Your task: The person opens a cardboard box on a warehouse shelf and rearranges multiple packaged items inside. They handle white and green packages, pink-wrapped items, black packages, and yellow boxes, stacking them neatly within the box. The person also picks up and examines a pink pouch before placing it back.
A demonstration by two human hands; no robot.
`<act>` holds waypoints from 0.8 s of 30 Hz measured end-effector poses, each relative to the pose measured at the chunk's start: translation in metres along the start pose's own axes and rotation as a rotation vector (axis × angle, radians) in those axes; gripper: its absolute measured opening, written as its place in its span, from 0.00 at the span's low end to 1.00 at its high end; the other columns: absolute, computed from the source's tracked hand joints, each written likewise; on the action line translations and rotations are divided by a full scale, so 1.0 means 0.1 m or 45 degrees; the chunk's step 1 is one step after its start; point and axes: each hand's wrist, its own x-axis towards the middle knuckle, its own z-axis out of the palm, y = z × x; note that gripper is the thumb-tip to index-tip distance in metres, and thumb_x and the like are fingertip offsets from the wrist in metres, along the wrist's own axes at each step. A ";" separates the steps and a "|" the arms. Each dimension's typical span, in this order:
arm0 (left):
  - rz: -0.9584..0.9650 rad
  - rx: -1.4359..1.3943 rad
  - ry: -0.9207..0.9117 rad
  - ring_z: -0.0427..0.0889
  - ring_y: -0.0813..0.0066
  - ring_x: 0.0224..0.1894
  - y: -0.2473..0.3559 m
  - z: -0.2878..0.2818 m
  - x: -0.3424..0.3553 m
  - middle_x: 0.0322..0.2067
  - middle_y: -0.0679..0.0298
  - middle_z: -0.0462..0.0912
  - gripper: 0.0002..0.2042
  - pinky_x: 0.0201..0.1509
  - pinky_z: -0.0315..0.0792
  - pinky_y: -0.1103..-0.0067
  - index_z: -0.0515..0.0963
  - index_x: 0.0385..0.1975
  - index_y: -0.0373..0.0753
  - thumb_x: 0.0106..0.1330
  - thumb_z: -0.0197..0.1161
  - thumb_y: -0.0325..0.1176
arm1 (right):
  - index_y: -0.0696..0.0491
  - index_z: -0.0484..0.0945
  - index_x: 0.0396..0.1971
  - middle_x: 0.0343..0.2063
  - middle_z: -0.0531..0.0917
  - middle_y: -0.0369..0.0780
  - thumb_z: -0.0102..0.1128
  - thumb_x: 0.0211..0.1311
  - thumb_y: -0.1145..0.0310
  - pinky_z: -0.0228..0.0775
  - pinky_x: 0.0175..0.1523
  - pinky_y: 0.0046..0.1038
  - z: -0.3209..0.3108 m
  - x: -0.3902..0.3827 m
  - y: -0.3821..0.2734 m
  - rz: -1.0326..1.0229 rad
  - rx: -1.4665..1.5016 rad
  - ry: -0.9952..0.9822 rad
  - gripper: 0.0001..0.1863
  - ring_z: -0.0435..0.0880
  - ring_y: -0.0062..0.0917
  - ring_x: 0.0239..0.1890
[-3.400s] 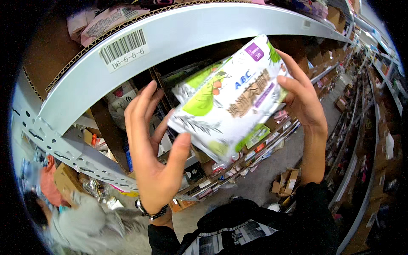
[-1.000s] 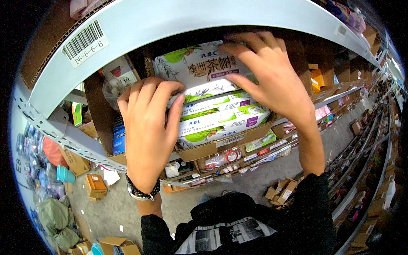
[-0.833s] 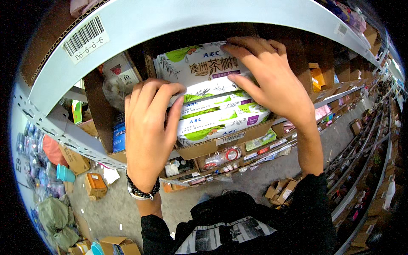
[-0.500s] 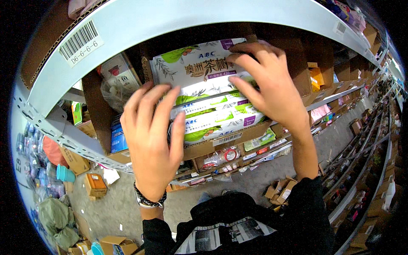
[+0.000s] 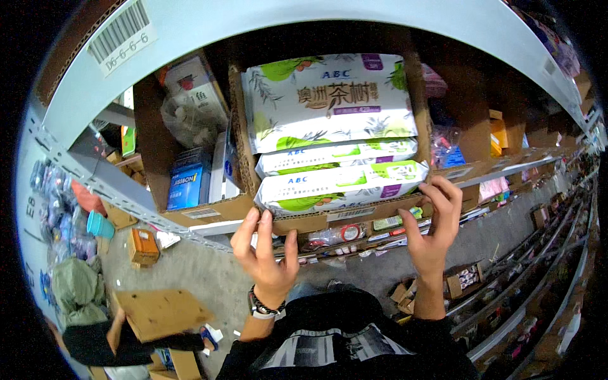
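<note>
Three white and green soft packs (image 5: pixel 329 123) sit in a cardboard box (image 5: pixel 304 223) on the shelf: the rear one shows its broad face, two in front their narrow sides. My left hand (image 5: pixel 266 259) is at the box's front left edge, fingers apart, fingertips touching the edge. My right hand (image 5: pixel 434 234) is at the front right corner, fingers loosely bent and apart, fingertips on or just beside the box and nearest pack. I see neither hand holding a pack.
A white shelf beam (image 5: pixel 316 12) arches above. The left compartment holds blue boxes (image 5: pixel 189 180) and a bagged item (image 5: pixel 189 117). Shelving runs away right. At lower left, another person's arm (image 5: pixel 115 332) holds a cardboard sheet (image 5: pixel 161 313), near a green sack (image 5: pixel 76 285) and cartons.
The pack held in the air earlier now lies in the box. Both hands have left its top and moved down to the box front. A person with cardboard appears at lower left.
</note>
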 end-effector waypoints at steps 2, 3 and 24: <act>-0.003 0.031 0.042 0.66 0.53 0.63 0.00 0.03 -0.03 0.61 0.48 0.65 0.29 0.63 0.64 0.65 0.65 0.63 0.31 0.60 0.66 0.23 | 0.55 0.75 0.51 0.51 0.74 0.47 0.73 0.44 0.81 0.73 0.49 0.31 0.01 0.04 -0.02 -0.036 -0.007 -0.004 0.29 0.76 0.36 0.49; -0.005 0.047 0.063 0.66 0.52 0.63 0.00 0.05 -0.04 0.61 0.48 0.64 0.29 0.63 0.64 0.65 0.65 0.63 0.31 0.60 0.65 0.22 | 0.55 0.76 0.51 0.51 0.74 0.47 0.73 0.44 0.81 0.73 0.48 0.30 0.01 0.06 -0.03 -0.054 -0.011 -0.006 0.29 0.76 0.36 0.49; 0.043 -0.021 0.170 0.62 0.53 0.62 -0.30 0.33 -0.20 0.60 0.50 0.56 0.26 0.65 0.62 0.65 0.60 0.64 0.30 0.69 0.59 0.26 | 0.53 0.73 0.57 0.54 0.72 0.47 0.71 0.49 0.80 0.78 0.45 0.30 0.25 -0.20 0.00 -0.063 -0.074 0.164 0.31 0.80 0.35 0.45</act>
